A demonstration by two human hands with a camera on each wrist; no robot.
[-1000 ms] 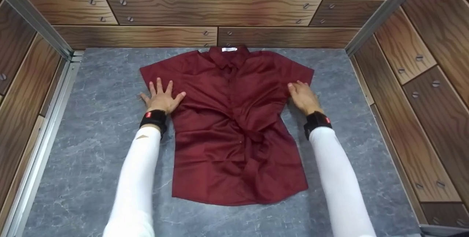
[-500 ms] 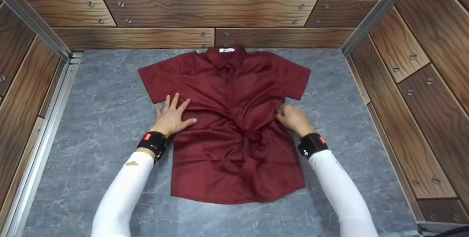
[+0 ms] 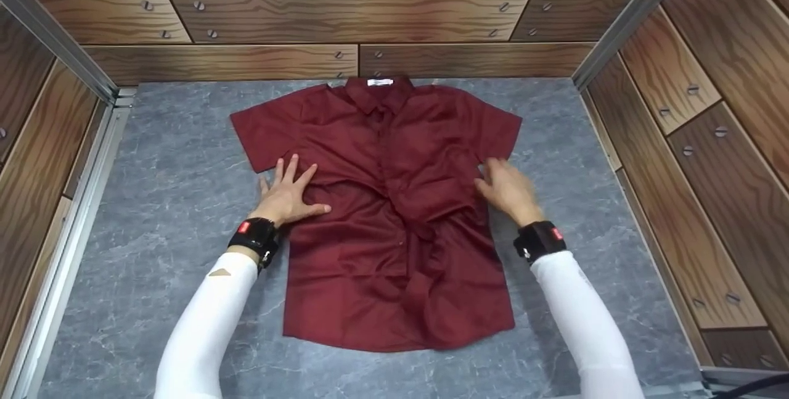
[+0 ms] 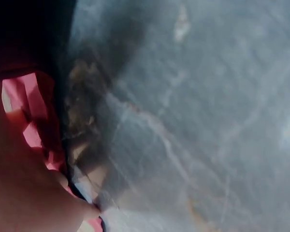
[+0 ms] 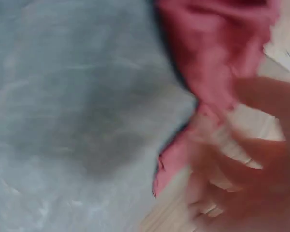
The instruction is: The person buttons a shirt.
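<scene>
A dark red short-sleeved shirt [image 3: 351,300] lies front up, its collar toward the back wall and a tied belt [image 3: 421,229] at its waist. My left hand [image 3: 285,198] rests with spread fingers on the shirt's left side, just below that sleeve. On the opposite side, my right hand [image 3: 508,189] is at the edge under the other sleeve, thumb and fingers apart. The right wrist view shows this hand [image 5: 246,164] blurred beside the red cloth [image 5: 208,48]; whether the fingertips touch it is hard to tell.
The shirt lies on a grey marbled surface [image 3: 172,214]. Wood-patterned panels [image 3: 345,16] stand at the back and both sides, with metal rails [image 3: 80,226] along the left edge. A black cable [image 3: 752,385] shows at the lower right corner.
Both hands came down from the sleeves to the shirt's sides. The right hand pinched the side edge, then moved outward and up; that edge now lies further out. The left hand stayed put lately.
</scene>
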